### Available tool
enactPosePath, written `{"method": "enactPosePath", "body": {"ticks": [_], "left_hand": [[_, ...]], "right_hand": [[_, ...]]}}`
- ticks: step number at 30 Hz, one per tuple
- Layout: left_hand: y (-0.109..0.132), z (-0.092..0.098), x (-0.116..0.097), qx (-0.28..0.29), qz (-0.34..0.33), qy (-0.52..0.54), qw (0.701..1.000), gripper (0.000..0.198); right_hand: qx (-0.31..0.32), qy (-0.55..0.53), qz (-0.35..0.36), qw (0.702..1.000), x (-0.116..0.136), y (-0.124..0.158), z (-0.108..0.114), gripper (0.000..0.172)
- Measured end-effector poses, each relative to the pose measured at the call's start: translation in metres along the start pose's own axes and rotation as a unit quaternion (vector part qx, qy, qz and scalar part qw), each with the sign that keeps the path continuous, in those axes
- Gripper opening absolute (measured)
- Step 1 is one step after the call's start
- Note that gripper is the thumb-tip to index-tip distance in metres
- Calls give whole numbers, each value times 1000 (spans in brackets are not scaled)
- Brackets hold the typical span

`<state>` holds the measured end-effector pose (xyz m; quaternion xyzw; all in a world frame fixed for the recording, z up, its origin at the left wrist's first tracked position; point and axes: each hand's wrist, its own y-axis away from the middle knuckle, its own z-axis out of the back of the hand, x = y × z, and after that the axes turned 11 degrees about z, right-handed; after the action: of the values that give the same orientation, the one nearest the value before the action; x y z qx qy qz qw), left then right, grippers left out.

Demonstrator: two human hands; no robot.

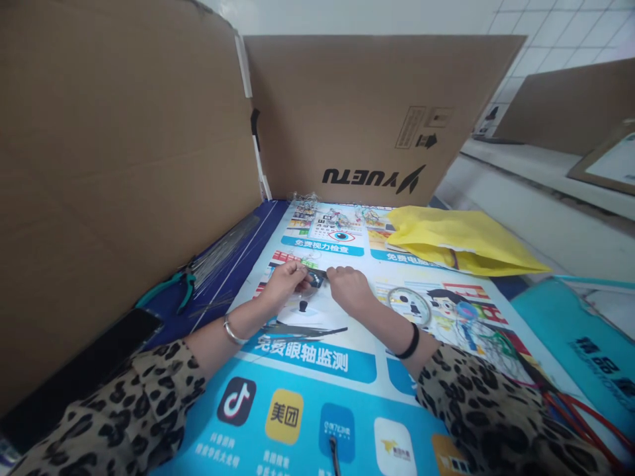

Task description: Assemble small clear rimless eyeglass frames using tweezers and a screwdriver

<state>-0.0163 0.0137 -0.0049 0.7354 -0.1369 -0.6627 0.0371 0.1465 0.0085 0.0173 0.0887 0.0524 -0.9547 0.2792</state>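
My left hand (286,283) and my right hand (348,288) meet over a printed poster (307,370) that covers the table. Both are closed in a pinch on a small dark part (316,277) held between them; a thin wire or pin seems to run across it, but it is too small to name. My left wrist wears a silver bangle, my right wrist a black band. Both sleeves are leopard print.
Cardboard walls (124,165) stand at the left and back. Teal-handled pliers (173,285) and a bundle of thin metal rods (223,251) lie at the left. A yellow bag (461,241), a wire ring (409,304), a teal bag (575,344) and red cables (585,413) lie at the right.
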Motion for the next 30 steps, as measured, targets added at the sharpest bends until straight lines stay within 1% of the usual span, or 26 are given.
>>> {"method": "enactPosePath", "body": {"ticks": [10,15,18,21,25,27,28,30], "left_hand": [[3,0,-1,-3,2,-12,1000,20],[5,2,-6,-4,-12,22,1000,22],[4,4,-9,1,-8,41,999,23],[2,5,-9,-12,-4,29,1000,24],[-3,7,-6,-38,4,-69,997,24],[-7,11,-3,-57,-14,-146,987,21],[-8,13,-1,-76,-35,-198,977,20],[-12,18,1,-112,-77,-302,944,18]], "right_hand": [[14,-8,4,1000,-2,-1,0,25],[34,-20,-6,999,-12,-4,-1,24],[51,-23,-17,998,-20,-5,-1,25],[71,-23,-23,997,-25,-2,5,26],[106,-6,-13,994,-28,6,18,24],[122,-5,-5,992,-28,8,24,23],[128,-6,0,992,-27,8,26,24],[131,-7,7,991,-26,8,28,24]]}}
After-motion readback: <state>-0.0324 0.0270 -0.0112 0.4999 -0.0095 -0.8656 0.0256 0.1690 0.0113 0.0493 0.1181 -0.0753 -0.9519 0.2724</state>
